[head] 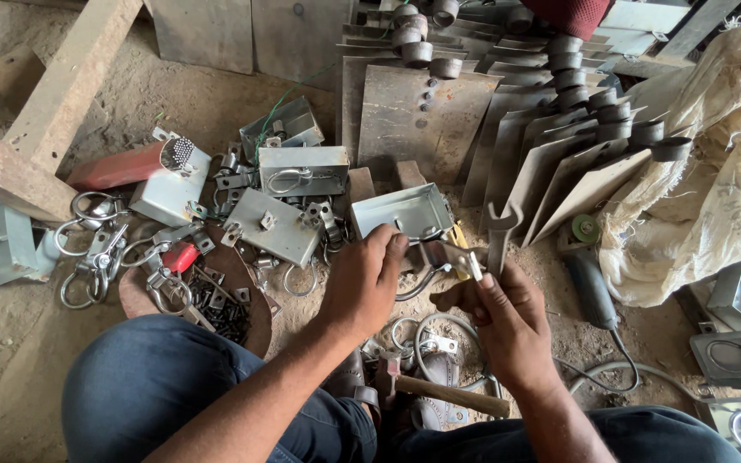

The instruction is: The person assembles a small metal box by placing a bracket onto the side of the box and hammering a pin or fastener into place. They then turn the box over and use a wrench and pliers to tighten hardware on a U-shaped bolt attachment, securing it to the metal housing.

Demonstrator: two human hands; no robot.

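Note:
My left hand [366,279] grips a small metal bracket piece [439,253] with a curved ring under it, held over the dirt floor. My right hand [508,317] holds an open-ended spanner [499,231] upright, its jaw just right of the bracket. An open grey metal box [400,210] lies just behind my left hand. A hammer with a wooden handle [448,394] lies between my knees, below both hands.
Several grey metal boxes [272,225] and ring latches [87,257] litter the floor at left, beside a pile of dark screws [220,310]. Stacked metal plates with tube hinges [559,129] stand behind. An angle grinder [589,283] and a white sack [713,180] sit at right.

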